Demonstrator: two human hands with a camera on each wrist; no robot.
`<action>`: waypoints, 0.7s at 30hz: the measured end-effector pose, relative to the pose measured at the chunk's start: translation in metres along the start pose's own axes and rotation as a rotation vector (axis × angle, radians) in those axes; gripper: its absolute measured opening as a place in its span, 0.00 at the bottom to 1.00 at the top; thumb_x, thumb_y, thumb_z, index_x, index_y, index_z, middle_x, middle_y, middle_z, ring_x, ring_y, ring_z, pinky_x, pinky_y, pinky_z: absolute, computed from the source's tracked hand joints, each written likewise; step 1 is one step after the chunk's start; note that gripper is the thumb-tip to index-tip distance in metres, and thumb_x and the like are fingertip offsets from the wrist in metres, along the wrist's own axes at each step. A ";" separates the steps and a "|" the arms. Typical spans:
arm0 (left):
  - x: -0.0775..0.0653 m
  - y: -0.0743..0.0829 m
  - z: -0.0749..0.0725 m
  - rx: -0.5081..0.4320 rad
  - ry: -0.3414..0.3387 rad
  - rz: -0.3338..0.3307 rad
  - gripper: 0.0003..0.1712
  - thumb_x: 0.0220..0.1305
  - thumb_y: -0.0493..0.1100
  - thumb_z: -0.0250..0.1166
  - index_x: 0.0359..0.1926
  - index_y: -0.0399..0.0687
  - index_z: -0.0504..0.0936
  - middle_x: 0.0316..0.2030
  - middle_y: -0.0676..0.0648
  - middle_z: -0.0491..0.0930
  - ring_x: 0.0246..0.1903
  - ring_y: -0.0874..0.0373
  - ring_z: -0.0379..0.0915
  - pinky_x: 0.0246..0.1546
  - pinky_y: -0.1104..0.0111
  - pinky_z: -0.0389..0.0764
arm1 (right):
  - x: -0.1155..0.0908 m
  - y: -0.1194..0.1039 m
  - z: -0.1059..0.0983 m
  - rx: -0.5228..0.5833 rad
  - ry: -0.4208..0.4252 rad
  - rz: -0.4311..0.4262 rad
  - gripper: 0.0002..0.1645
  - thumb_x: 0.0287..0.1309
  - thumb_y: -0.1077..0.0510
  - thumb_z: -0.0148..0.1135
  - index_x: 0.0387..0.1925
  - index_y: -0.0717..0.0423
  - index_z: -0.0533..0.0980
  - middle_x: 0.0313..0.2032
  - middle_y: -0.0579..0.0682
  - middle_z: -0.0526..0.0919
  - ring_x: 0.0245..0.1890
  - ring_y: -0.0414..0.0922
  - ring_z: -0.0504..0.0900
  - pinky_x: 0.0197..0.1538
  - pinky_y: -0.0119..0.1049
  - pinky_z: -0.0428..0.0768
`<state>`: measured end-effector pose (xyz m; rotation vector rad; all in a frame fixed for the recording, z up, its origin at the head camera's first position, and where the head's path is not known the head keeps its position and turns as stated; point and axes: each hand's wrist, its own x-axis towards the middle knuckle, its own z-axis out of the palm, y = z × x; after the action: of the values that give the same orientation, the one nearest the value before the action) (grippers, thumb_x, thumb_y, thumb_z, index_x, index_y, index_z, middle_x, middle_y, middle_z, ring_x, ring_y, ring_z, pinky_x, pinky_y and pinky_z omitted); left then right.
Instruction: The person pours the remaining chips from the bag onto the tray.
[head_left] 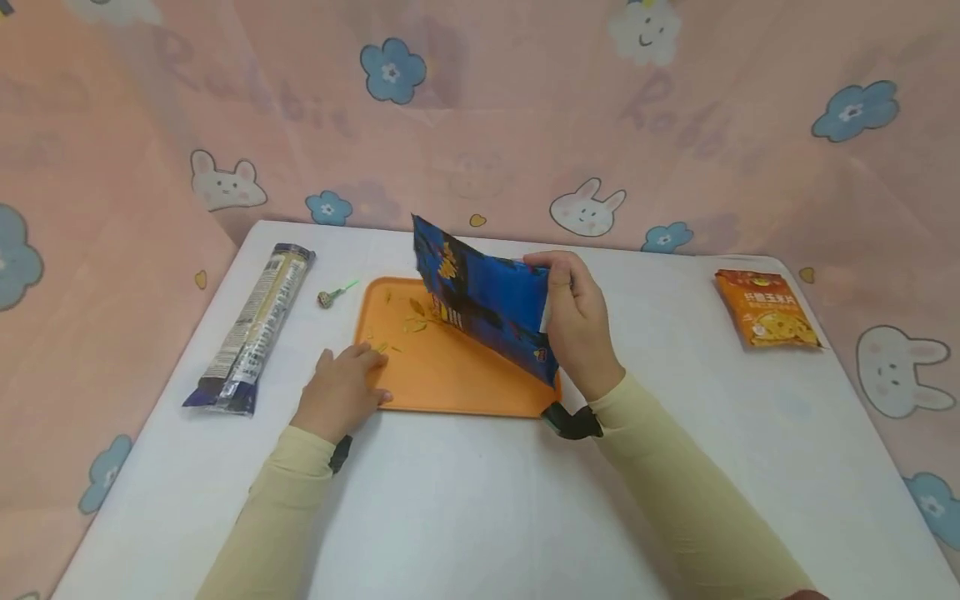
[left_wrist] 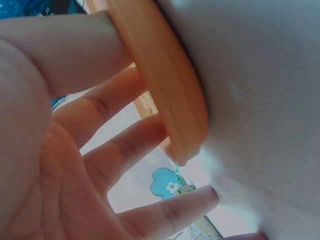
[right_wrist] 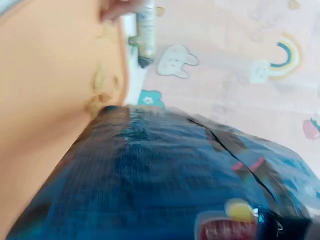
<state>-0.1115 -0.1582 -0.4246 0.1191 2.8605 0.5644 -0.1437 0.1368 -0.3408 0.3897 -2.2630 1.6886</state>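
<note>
My right hand (head_left: 583,321) grips a blue snack bag (head_left: 487,292) by its right end. The bag is tilted over the orange tray (head_left: 450,379), its lower left end near some yellow chips (head_left: 417,321) lying there. Close up in the right wrist view, the blue bag (right_wrist: 150,180) fills the lower part. My left hand (head_left: 341,392) rests at the tray's left front corner, fingers spread and fairly straight. The left wrist view has the thumb and two fingers against the tray's rim (left_wrist: 170,90), their tips partly hidden, with another finger off it.
A long silver-and-purple packet (head_left: 258,329) lies at the left of the white table (head_left: 465,508). Beside it is a small lollipop (head_left: 326,298) with a green stick. An orange snack bag (head_left: 768,310) lies at the far right. A pink printed cloth (head_left: 480,133) hangs behind.
</note>
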 end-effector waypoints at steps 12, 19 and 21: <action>0.001 -0.001 0.003 -0.003 -0.011 -0.004 0.32 0.67 0.47 0.76 0.68 0.41 0.81 0.74 0.33 0.68 0.69 0.20 0.58 0.66 0.31 0.68 | -0.001 0.009 0.003 0.009 -0.003 0.010 0.28 0.88 0.52 0.32 0.62 0.67 0.74 0.60 0.60 0.78 0.65 0.50 0.71 0.73 0.50 0.66; 0.000 -0.001 0.002 -0.004 -0.010 -0.004 0.32 0.67 0.47 0.76 0.68 0.40 0.80 0.75 0.33 0.68 0.69 0.20 0.58 0.65 0.31 0.68 | -0.003 -0.004 -0.006 0.006 -0.004 0.028 0.28 0.88 0.50 0.33 0.63 0.65 0.74 0.61 0.57 0.77 0.63 0.50 0.73 0.70 0.48 0.72; 0.000 -0.001 0.000 -0.005 -0.011 -0.004 0.32 0.67 0.47 0.76 0.68 0.40 0.80 0.75 0.33 0.67 0.70 0.20 0.57 0.66 0.30 0.67 | -0.004 -0.011 -0.011 0.033 0.049 0.012 0.28 0.88 0.49 0.35 0.62 0.64 0.75 0.61 0.56 0.77 0.61 0.52 0.75 0.66 0.48 0.78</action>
<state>-0.1111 -0.1593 -0.4255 0.1159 2.8483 0.5685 -0.1350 0.1443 -0.3296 0.3391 -2.2096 1.7240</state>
